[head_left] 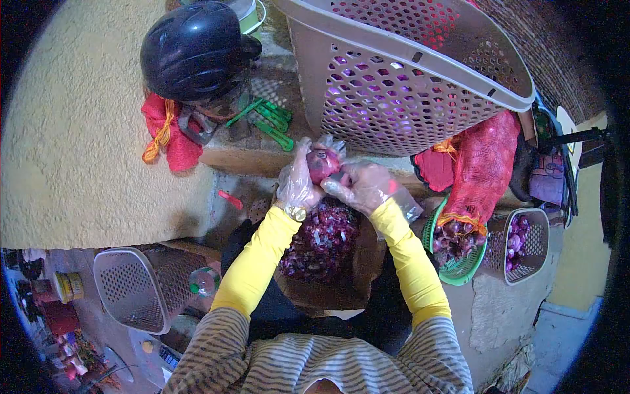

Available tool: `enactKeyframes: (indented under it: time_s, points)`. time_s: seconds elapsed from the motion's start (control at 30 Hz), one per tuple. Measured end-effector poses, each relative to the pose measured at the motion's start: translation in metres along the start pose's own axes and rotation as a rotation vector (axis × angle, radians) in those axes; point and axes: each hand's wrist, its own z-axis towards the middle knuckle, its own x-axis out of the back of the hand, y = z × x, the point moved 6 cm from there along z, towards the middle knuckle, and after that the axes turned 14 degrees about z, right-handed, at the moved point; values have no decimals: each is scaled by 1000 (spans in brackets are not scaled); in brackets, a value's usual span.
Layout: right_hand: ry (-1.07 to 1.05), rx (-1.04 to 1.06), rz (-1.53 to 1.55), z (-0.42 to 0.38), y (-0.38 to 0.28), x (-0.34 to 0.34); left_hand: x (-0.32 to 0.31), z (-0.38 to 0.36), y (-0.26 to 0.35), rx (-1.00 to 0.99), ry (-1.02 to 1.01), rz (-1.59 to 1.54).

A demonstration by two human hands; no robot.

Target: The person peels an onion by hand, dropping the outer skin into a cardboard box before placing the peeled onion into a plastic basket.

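My left hand, in a clear plastic glove, is closed around a red onion above the box. My right hand, gloved too, is closed against the onion's right side. In its grip is what looks like a small knife; a dark piece shows at the thumb and a bit of red near the palm, the rest hidden by the fingers. Below both hands, dark purple onion skins fill a cardboard box between the legs.
A large perforated crate of onions stands ahead. Right are a red mesh sack, a green basket and a crate of onions. Left are another crate, a plastic bottle and a black helmet.
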Motion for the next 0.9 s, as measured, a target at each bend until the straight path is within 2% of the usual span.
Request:
enactKeyframes:
  time_s: [0.03, 0.1, 0.23, 0.3, 0.43, 0.5, 0.63, 0.7, 0.9]
  points:
    - [0, 0, 0, -1, -3, 2, -1, 3, 4, 0, 0, 0]
    - [121, -78, 193, -4, -5, 14, 9, 5, -17, 501, 230, -331]
    - [216, -42, 161, -1, 1, 7, 15, 9, -31, 436, 330, -301]
    - [189, -95, 132, -1, 2, 5, 17, 12, -32, 375, 370, -307]
    - [171, -110, 180, 0, 3, 5, 12, 10, -27, 384, 386, -324]
    - [60, -212, 124, 0, 9, -2, 8, 10, -21, 365, 341, -307]
    - [78, -158, 225, -2, -1, -1, 12, 16, -30, 312, 272, -370]
    - [76, -144, 217, -2, -1, -1, 15, 15, -31, 303, 349, -313]
    - [89, -136, 297, -2, -4, -1, 15, 14, -30, 339, 413, -265]
